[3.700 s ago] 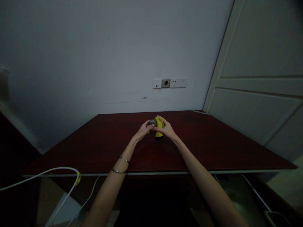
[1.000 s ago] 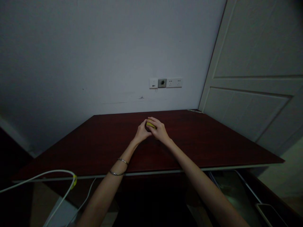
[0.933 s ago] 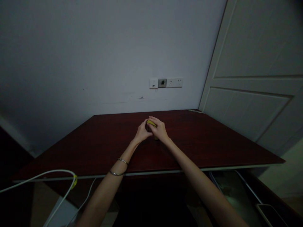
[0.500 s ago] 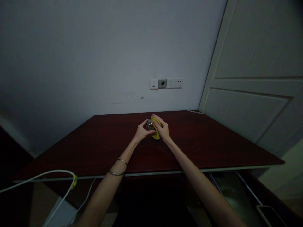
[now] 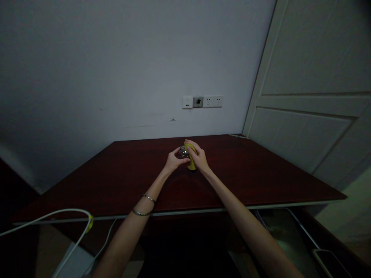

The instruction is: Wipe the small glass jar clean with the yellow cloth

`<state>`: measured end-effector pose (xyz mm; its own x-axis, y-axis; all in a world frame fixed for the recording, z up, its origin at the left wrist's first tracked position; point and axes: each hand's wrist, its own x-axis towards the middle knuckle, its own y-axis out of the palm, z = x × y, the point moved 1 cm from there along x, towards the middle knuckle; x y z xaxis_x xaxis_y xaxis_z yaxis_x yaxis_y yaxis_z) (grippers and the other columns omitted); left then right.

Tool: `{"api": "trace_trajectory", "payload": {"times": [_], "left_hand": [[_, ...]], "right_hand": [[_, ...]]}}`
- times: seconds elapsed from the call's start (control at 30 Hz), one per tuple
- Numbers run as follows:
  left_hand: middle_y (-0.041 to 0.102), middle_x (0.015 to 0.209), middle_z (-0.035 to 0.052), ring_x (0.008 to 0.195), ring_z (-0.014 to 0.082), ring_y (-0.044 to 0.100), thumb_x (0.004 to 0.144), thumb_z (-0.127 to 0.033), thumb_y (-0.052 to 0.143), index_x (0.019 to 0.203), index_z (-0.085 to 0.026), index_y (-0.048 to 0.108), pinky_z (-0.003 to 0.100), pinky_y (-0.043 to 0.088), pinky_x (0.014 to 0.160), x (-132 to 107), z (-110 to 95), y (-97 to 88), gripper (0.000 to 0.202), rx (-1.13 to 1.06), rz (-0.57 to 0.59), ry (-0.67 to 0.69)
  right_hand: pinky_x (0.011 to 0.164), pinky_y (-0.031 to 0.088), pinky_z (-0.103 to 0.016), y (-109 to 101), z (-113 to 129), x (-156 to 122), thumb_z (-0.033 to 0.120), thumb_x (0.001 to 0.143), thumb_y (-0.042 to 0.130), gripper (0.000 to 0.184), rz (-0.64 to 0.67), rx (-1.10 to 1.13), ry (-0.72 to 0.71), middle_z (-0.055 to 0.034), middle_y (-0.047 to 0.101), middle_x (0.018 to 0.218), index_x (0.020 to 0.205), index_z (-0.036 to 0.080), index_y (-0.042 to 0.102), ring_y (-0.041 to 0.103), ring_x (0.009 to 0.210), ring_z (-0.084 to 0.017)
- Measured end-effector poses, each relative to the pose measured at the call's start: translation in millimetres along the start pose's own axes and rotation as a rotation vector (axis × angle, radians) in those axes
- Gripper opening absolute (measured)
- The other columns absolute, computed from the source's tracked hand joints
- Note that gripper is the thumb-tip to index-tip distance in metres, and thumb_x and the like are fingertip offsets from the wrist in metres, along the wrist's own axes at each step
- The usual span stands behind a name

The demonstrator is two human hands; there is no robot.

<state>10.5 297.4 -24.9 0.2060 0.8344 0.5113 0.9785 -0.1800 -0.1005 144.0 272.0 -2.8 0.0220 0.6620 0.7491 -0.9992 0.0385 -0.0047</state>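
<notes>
Head view (the only one): a small shiny object (image 5: pixel 182 153) is being held by the left hand (image 5: pixel 173 163), w/ the fingers curled round it from the left and the thumb closing in from the near side. It is being kept low over the dark red table (image 5: pixel 261 173), approx. mid-width and towards the far edge. What it is cannot be told (too small, too dim).

A yellow pad (image 5: pixel 191 165) is being gripped by the right hand (image 5: pixel 200 160), w/ the fingers bent over its top, and is being pressed against the right side of the small shiny object. The pad's lower end is being left exposed below the fingers. Whether it is touching the table cannot be told. Both hands are being held close together, fingertips meeting over the two things.

Two thin bracelets (image 5: pixel 148 198) are being worn on the left forearm, one nearer the wrist, one nearer the elbow.

A white cable (image 5: pixel 58 213) is being looped at the near left, below the table edge, w/ a yellow tag (image 5: pixel 91 222) on it. A row of wall sockets (image 5: pixel 202 101) is being shown on the grey wall beyond the table (well above the hands). A white panelled door (image 5: pixel 313 100) is being seen at the right, beside the table's far right corner.
</notes>
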Motion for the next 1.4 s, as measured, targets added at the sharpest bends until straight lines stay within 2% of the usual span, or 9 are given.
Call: {"api": "trace_trajectory", "payload": {"times": [0.13, 0.37, 0.53, 0.73, 0.8, 1.03, 1.23, 1.3, 1.4], "left_hand": [[0.063, 0.108, 0.0121, 0.096, 0.0245, 0.06, 0.051, -0.031, 0.078, 0.114, -0.01, 0.055, 0.038, 0.047, 0.086, -1, -3, 0.0, 0.071, 0.017, -0.003, 0.02], [0.061, 0.111, 0.0133, 0.097, 0.0256, 0.059, 0.042, -0.024, 0.083, 0.117, -0.01, 0.053, 0.039, 0.047, 0.087, -3, 4, 5.5, 0.082, 0.015, 0.07, -0.042], [0.062, 0.11, 0.0124, 0.098, 0.0245, 0.058, 0.041, -0.02, 0.083, 0.116, -0.01, 0.054, 0.037, 0.046, 0.088, -2, 6, 4.7, 0.081, 0.014, 0.028, -0.037], [0.066, 0.098, 0.0097, 0.085, 0.0194, 0.061, 0.053, -0.02, 0.075, 0.109, -0.009, 0.058, 0.032, 0.048, 0.078, -1, 0, 4.9, 0.06, 0.008, -0.026, -0.017], [0.066, 0.096, 0.0094, 0.084, 0.019, 0.061, 0.052, -0.021, 0.076, 0.107, -0.009, 0.058, 0.032, 0.048, 0.077, -1, -2, 5.0, 0.06, 0.014, -0.044, -0.034], [0.066, 0.086, 0.0073, 0.078, 0.0175, 0.059, 0.044, -0.023, 0.081, 0.107, -0.008, 0.057, 0.03, 0.047, 0.073, 0, -1, 3.4, 0.069, 0.081, -0.113, -0.103], [0.065, 0.088, 0.0069, 0.076, 0.0155, 0.058, 0.05, -0.022, 0.076, 0.101, -0.008, 0.06, 0.028, 0.046, 0.071, 1, -2, 5.5, 0.055, 0.014, -0.077, -0.074], [0.065, 0.089, 0.0066, 0.077, 0.0155, 0.058, 0.049, -0.022, 0.077, 0.1, -0.009, 0.061, 0.028, 0.046, 0.072, 1, -4, 5.2, 0.055, 0.031, -0.078, -0.066], [0.066, 0.088, 0.007, 0.08, 0.0169, 0.058, 0.046, -0.022, 0.079, 0.103, -0.009, 0.06, 0.029, 0.046, 0.075, 0, -5, 3.2, 0.061, 0.042, -0.112, -0.095]], "right_hand": [[0.098, 0.037, -0.035, 3, 9, -3, 0.032, 0.078, 0.055, 0.025, 0.086, -0.079, -0.109, -0.0054, 0.058, 0.118, 0.1, 0.024, 0.065, 0.051, 0.112, -0.02], [0.071, 0.046, -0.031, -2, -19, 22, 0.039, 0.076, 0.053, 0.027, 0.039, -0.104, 0.18, -0.004, 0.066, 0.074, 0.076, 0.015, 0.066, 0.059, 0.072, -0.018], [0.086, 0.043, -0.034, -2, -13, 7, 0.036, 0.081, 0.049, 0.027, -0.012, -0.142, 0.037, -0.0068, 0.065, 0.096, 0.092, 0.019, 0.066, 0.058, 0.093, -0.02], [0.101, 0.034, -0.039, -9, 5, -7, 0.028, 0.076, 0.06, 0.02, 0.265, -0.112, -0.162, -0.0041, 0.058, 0.119, 0.094, 0.026, 0.069, 0.046, 0.118, -0.022], [0.101, 0.035, -0.039, -10, 2, -2, 0.028, 0.075, 0.061, 0.02, 0.272, -0.07, -0.137, -0.0039, 0.058, 0.119, 0.094, 0.026, 0.069, 0.047, 0.118, -0.022], [0.092, 0.043, -0.037, -5, -19, 16, 0.035, 0.074, 0.062, 0.027, 0.05, 0.042, 0.121, -0.0077, 0.066, 0.104, 0.095, 0.02, 0.069, 0.058, 0.1, -0.021], [0.096, 0.04, -0.034, -7, -5, 10, 0.032, 0.072, 0.064, 0.023, 0.266, -0.038, -0.049, -0.0046, 0.059, 0.115, 0.093, 0.024, 0.07, 0.053, 0.109, -0.02], [0.094, 0.041, -0.034, -6, -3, 12, 0.032, 0.072, 0.064, 0.022, 0.252, -0.063, -0.048, -0.0051, 0.061, 0.111, 0.091, 0.024, 0.07, 0.055, 0.105, -0.019], [0.09, 0.044, -0.033, -1, -8, 18, 0.035, 0.073, 0.062, 0.023, 0.113, -0.059, 0.03, -0.0063, 0.065, 0.101, 0.09, 0.021, 0.07, 0.058, 0.098, -0.02]]}}
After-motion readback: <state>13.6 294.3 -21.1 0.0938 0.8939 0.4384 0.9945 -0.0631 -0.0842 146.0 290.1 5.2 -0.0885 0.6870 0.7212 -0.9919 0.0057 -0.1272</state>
